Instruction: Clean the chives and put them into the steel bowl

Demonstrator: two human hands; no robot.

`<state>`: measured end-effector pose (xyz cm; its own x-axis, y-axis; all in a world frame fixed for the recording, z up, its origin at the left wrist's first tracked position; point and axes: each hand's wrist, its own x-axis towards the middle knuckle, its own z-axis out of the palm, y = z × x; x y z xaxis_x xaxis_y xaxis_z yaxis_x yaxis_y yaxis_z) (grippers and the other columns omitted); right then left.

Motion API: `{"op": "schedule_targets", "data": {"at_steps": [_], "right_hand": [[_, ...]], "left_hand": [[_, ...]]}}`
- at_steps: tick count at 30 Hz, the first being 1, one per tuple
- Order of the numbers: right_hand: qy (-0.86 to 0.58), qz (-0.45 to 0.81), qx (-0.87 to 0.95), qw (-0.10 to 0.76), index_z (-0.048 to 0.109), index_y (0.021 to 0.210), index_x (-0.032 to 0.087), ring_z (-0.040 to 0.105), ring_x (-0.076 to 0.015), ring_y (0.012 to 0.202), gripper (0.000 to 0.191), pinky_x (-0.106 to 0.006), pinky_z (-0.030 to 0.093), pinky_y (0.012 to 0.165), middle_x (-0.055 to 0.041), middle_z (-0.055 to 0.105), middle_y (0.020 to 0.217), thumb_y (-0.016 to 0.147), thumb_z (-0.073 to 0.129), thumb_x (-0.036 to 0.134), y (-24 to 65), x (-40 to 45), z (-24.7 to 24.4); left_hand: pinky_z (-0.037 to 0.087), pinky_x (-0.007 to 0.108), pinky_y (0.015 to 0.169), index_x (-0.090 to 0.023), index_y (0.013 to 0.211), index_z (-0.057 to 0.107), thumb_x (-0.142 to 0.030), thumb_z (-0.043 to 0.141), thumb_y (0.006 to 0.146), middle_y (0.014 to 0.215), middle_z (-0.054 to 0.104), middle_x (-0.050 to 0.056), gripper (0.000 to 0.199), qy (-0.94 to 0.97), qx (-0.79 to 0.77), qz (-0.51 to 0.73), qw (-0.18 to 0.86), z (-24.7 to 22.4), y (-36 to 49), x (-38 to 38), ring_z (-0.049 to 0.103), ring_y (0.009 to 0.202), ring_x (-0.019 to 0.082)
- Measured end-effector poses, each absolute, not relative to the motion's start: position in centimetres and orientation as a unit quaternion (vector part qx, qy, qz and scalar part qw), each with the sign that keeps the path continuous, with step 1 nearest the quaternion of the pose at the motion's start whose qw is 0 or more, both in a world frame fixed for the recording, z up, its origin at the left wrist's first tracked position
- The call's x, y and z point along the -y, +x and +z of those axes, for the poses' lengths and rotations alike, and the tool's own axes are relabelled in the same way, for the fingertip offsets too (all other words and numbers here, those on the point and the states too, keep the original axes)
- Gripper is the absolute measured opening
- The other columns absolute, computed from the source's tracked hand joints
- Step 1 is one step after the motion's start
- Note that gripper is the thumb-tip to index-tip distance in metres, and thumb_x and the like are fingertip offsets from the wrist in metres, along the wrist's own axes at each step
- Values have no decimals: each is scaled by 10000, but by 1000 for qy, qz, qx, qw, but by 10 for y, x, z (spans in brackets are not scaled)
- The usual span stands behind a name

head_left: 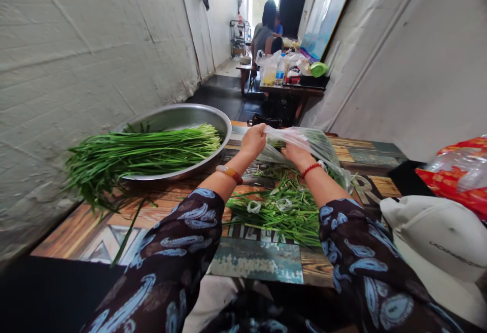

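My left hand pinches the rim of a clear plastic bag and holds it up. At the bag's mouth is my right hand, its fingers curled and partly covered by the plastic; what they grip is hidden. Some greens show through the bag. Below my hands, a loose pile of garlic chives lies on the table, with two clear rings on top. To the left, a large bundle of garlic chives rests in a metal basin, its leaf ends hanging over the rim.
A white cap and a red plastic package are at the right. The patterned wooden table runs under everything. Farther off, a second table carries a water bottle and bags, with a seated person beyond.
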<state>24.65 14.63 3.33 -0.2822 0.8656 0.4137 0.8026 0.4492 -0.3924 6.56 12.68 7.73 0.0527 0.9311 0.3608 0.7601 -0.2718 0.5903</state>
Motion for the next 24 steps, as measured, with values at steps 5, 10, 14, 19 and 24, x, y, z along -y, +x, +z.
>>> {"op": "schedule_targets", "data": {"at_steps": [5, 10, 14, 19, 24], "right_hand": [[-539, -47, 814, 210, 604, 1297, 96, 530, -359, 1271, 492, -527, 326, 1145, -201, 612, 1351, 806, 593, 130, 258, -125, 42], [-581, -128, 788, 157, 649, 1228, 128, 590, -334, 1193, 403, -434, 452, 1021, -180, 651, 1290, 852, 603, 266, 260, -105, 53], [-608, -130, 773, 122, 660, 1194, 97, 627, -324, 1132, 389, -399, 475, 962, -196, 672, 1240, 860, 578, 278, 252, -102, 58], [-621, -150, 766, 73, 668, 1158, 81, 656, -322, 1070, 373, -386, 484, 902, -209, 697, 1168, 903, 544, 324, 250, -99, 59], [-596, -159, 784, 64, 662, 1177, 163, 671, -312, 1016, 322, -373, 482, 825, -151, 716, 1135, 909, 548, 301, 261, -89, 59]], "left_hand": [[451, 338, 823, -198, 987, 668, -144, 426, 908, 999, 715, 113, 261, 706, -640, 287, 99, 81, 61, -121, 643, 994, 266], [472, 292, 839, -188, 1033, 660, -284, 551, 906, 1047, 724, 85, 193, 743, -604, 256, 133, 73, 68, -115, 655, 1004, 229], [482, 346, 884, -143, 1189, 594, -399, 740, 768, 1201, 680, 162, 514, 753, -599, 236, 135, 61, 78, -106, 639, 1093, 305], [479, 361, 839, -179, 1022, 639, -167, 548, 844, 1029, 715, 144, 200, 707, -651, 242, 131, 54, 72, -106, 675, 998, 293], [473, 329, 816, -179, 957, 631, -145, 533, 822, 957, 706, 120, 170, 660, -680, 283, 147, 50, 56, -118, 658, 982, 268]]}}
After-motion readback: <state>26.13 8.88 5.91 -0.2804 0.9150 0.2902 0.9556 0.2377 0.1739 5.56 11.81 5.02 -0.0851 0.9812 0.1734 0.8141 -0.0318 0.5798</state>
